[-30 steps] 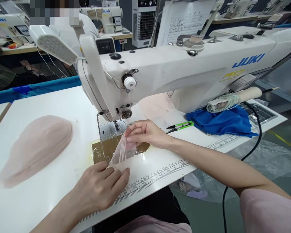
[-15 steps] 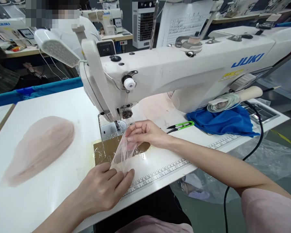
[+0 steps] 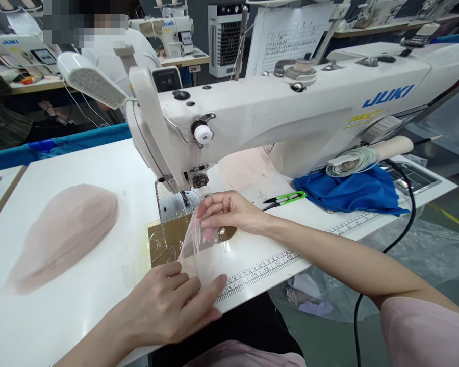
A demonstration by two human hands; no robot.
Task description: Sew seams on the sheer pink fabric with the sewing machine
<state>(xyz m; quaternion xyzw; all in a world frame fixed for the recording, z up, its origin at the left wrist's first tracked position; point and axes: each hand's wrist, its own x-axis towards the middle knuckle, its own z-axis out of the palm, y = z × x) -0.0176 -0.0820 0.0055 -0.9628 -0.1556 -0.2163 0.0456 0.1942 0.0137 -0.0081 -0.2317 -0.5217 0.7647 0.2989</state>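
A piece of sheer pale pink fabric (image 3: 193, 242) is stretched between my two hands, just in front of the sewing machine's needle area (image 3: 185, 199). My right hand (image 3: 229, 211) pinches its upper end close to the presser foot. Lower down, at the table's front edge, my left hand (image 3: 176, 300) grips the other end, with its index finger extended to the right. Part of the fabric is hidden behind the left hand's fingers. Under the fabric lies a brown plate (image 3: 168, 239) covered with clear film.
More sheer pink fabric (image 3: 69, 234) lies at the left of the table. Green-handled thread snips (image 3: 286, 199) and a blue cloth (image 3: 348, 191) rest to the right. The white sewing machine (image 3: 290, 109) spans the back. A person in white (image 3: 126, 51) sits beyond.
My left hand's index finger has stretched outward to the right, and the fabric between the hands looks more spread. My right hand has barely moved.
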